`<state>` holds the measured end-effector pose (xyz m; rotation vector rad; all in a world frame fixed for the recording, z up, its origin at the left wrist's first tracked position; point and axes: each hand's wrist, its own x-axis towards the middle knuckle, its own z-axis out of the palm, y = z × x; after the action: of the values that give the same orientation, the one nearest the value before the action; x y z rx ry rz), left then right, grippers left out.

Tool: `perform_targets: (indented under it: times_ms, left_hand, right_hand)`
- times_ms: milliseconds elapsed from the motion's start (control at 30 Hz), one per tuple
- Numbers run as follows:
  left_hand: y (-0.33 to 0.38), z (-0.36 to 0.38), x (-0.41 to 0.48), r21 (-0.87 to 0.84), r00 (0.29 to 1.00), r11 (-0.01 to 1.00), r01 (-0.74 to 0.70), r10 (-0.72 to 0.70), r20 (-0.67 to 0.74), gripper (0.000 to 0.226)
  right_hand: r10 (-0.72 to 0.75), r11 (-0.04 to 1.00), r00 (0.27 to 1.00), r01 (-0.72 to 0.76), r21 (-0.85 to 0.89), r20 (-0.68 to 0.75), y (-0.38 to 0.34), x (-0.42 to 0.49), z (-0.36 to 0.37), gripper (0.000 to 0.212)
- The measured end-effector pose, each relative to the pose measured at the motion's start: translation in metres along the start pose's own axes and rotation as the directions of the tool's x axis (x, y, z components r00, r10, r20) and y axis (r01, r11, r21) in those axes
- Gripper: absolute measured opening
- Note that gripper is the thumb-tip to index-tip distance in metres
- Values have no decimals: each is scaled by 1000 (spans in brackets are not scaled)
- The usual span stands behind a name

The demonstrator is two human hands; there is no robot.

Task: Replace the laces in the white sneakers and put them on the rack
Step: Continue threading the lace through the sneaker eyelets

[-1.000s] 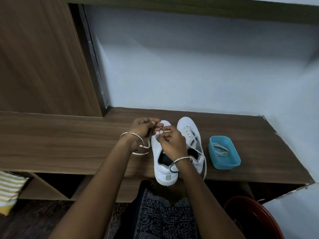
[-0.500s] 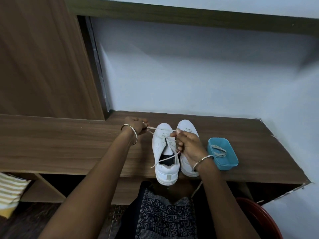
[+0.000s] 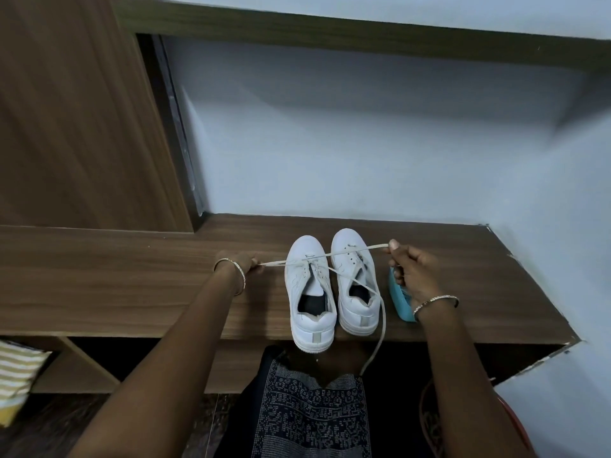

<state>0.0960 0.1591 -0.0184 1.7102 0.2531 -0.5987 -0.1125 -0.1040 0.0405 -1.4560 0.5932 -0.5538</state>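
Sneakers (image 3: 355, 282) side by side on desk (image 3: 132, 285), toes at 12. Lace (image 3: 370, 248) runs taut 9-to-3 through left sneaker (image 3: 307, 292). My left hand (image 3: 243, 261) pinches one end at 9 and lies nearer; right hand (image 3: 408, 272) pinches the other at 3.

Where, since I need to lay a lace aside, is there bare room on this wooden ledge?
The ledge is bare left of the left hand, in front of the cabinet panel, and right of the blue tray toward the wall corner. Crowded: from there to the right hand, with the white sneakers and the stretched lace.
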Motion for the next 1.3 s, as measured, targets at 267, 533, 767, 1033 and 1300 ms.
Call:
perform_targets:
  times_ms: [267, 533, 767, 1033, 1300]
  left_hand:
    - [49, 42, -91, 383, 736, 650, -656, 662, 139, 43]
    - [51, 64, -116, 301, 663, 598, -743, 600, 447, 66]
    - [37, 34, -94, 246, 662, 634, -734, 585, 467, 16]
    - [43, 42, -114, 196, 692, 729, -656, 477, 541, 21]
    - [37, 47, -90, 344, 728, 647, -680, 542, 420, 7]
  right_hand:
    - [-252, 862, 911, 365, -353, 327, -18, -22, 57, 14]
    - [-185, 844, 890, 361, -397, 416, -30, -30, 85, 8]
    - [-123, 949, 949, 198, -245, 291, -36, -39, 61, 9]
    - [-110, 957, 960, 172, -232, 256, -29, -48, 74, 7]
    - [-117, 918, 978, 173, -356, 174, -7, -26, 81, 21]
